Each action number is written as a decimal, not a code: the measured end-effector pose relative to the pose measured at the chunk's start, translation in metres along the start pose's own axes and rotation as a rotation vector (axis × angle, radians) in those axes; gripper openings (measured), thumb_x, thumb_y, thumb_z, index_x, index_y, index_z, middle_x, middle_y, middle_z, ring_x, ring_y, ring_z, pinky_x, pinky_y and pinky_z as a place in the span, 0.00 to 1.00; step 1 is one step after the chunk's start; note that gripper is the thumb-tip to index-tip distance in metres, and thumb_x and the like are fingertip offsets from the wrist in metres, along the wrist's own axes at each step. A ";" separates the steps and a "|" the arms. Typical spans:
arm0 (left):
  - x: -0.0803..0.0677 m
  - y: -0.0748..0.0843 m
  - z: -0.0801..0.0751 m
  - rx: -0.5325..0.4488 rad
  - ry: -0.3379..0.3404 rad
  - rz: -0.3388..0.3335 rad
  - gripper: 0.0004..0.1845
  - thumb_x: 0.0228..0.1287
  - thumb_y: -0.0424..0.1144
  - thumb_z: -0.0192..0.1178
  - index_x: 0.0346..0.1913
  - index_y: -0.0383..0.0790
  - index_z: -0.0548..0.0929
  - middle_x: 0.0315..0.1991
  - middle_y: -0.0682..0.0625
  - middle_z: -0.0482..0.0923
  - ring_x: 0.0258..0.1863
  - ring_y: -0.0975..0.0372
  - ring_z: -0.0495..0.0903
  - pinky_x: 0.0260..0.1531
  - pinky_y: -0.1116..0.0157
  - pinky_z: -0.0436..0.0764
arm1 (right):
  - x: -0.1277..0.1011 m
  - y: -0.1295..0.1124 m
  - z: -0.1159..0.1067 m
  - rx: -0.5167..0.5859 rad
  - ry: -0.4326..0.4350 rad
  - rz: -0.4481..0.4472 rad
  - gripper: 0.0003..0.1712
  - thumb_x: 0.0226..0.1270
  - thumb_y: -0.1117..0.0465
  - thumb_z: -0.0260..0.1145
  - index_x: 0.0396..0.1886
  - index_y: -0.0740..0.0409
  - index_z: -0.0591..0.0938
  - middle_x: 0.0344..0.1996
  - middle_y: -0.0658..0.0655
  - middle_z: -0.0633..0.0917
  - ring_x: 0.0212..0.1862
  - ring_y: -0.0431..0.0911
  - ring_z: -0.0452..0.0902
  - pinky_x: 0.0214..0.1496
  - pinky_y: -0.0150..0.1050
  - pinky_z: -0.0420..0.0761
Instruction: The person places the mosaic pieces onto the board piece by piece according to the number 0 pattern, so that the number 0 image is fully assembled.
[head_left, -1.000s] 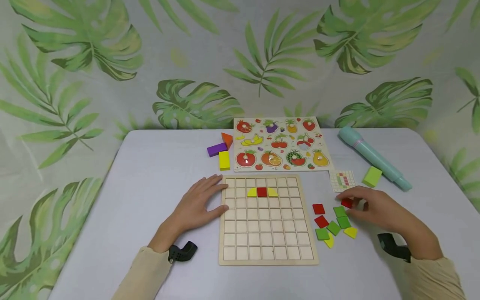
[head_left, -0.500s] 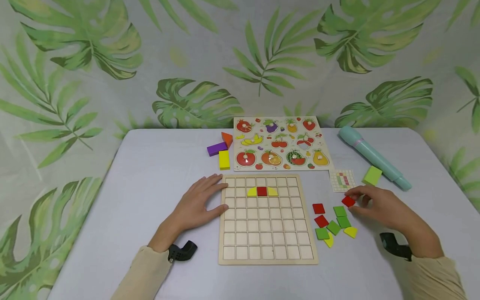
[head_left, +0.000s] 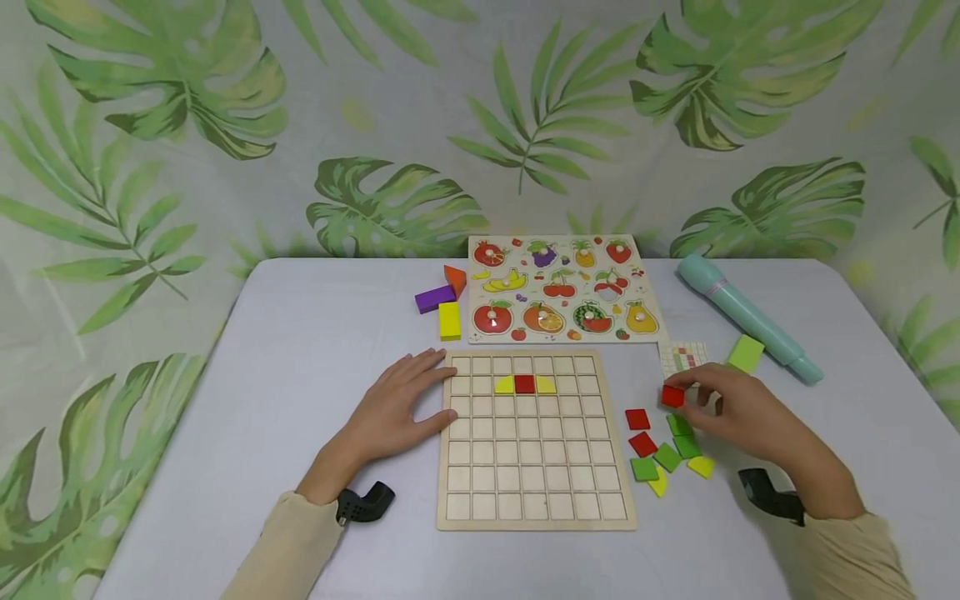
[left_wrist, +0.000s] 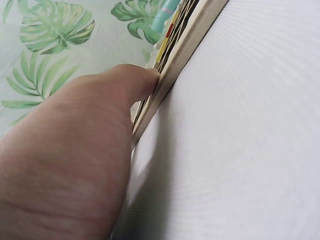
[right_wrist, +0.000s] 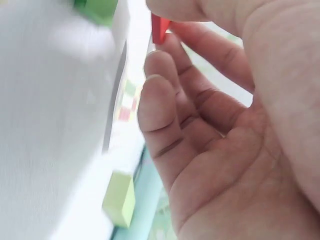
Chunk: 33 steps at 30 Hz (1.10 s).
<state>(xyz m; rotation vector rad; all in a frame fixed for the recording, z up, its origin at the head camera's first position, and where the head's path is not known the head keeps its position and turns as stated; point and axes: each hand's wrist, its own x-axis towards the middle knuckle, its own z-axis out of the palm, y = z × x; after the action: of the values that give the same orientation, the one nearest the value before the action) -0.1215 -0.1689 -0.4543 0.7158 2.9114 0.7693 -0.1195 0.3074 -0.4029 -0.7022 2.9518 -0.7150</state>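
Note:
My right hand (head_left: pixel 738 412) pinches a red square tile (head_left: pixel 672 396) between thumb and fingers, raised over the table right of the wooden grid board (head_left: pixel 536 525). In the right wrist view the same red tile (right_wrist: pixel 159 29) shows at the fingertips. With fingers spread, my left hand (head_left: pixel 397 408) rests at the board's left edge, its thumb (left_wrist: pixel 142 82) touching the rim in the left wrist view. On the board, a red tile (head_left: pixel 524 384) sits between two yellow quarter-round tiles (head_left: pixel 505 384) in the second row. Loose red tiles (head_left: pixel 637 419), green tiles (head_left: pixel 644 469) and yellow tiles (head_left: pixel 701 467) lie beside it.
Behind the board lies a fruit puzzle (head_left: pixel 562 287). Purple (head_left: pixel 435 298), yellow (head_left: pixel 449 322) and orange (head_left: pixel 454 280) blocks stand left of it. A pattern card (head_left: pixel 682 355), a light green block (head_left: pixel 746 353) and a teal microphone (head_left: pixel 750 317) are at the right.
My right hand has lifted the red tile and moved it left, away from its spot near the card. The left hand and the board have stayed still.

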 end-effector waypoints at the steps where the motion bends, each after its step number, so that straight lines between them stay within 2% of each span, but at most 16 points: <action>1: 0.000 0.000 0.000 0.000 0.001 0.001 0.34 0.68 0.61 0.62 0.73 0.51 0.76 0.80 0.52 0.61 0.81 0.57 0.56 0.83 0.54 0.51 | 0.002 -0.002 0.002 0.009 0.011 -0.023 0.20 0.59 0.68 0.77 0.52 0.56 0.86 0.41 0.48 0.86 0.35 0.35 0.72 0.30 0.29 0.77; 6: 0.000 -0.002 0.004 0.003 0.008 0.010 0.33 0.68 0.60 0.62 0.72 0.51 0.76 0.80 0.51 0.61 0.81 0.57 0.57 0.82 0.53 0.52 | 0.011 -0.015 0.009 0.049 0.012 -0.083 0.20 0.59 0.68 0.77 0.52 0.52 0.87 0.41 0.46 0.84 0.36 0.35 0.72 0.30 0.30 0.78; 16: 0.001 0.001 0.007 0.004 0.007 0.016 0.33 0.68 0.60 0.63 0.72 0.51 0.76 0.80 0.51 0.62 0.81 0.56 0.57 0.82 0.53 0.53 | 0.037 -0.049 0.015 0.122 -0.106 -0.035 0.19 0.65 0.66 0.72 0.54 0.50 0.87 0.48 0.50 0.83 0.38 0.41 0.73 0.29 0.31 0.78; 25: 0.000 0.000 0.004 0.019 0.001 0.015 0.33 0.69 0.60 0.62 0.73 0.50 0.75 0.80 0.51 0.61 0.81 0.56 0.57 0.82 0.53 0.53 | 0.050 -0.071 0.038 0.152 -0.128 -0.061 0.19 0.65 0.63 0.74 0.55 0.50 0.87 0.42 0.46 0.82 0.38 0.42 0.74 0.31 0.31 0.77; 33: 0.000 0.000 0.000 0.025 0.002 0.005 0.33 0.69 0.60 0.62 0.73 0.51 0.75 0.81 0.51 0.60 0.81 0.55 0.56 0.82 0.52 0.53 | 0.058 -0.089 0.055 0.132 -0.110 -0.108 0.15 0.67 0.60 0.74 0.52 0.46 0.88 0.48 0.44 0.83 0.38 0.39 0.75 0.37 0.31 0.78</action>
<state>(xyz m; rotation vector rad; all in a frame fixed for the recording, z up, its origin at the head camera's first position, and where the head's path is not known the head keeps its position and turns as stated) -0.1213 -0.1684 -0.4546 0.7252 2.9270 0.7351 -0.1270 0.1876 -0.4086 -0.8655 2.7566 -0.8404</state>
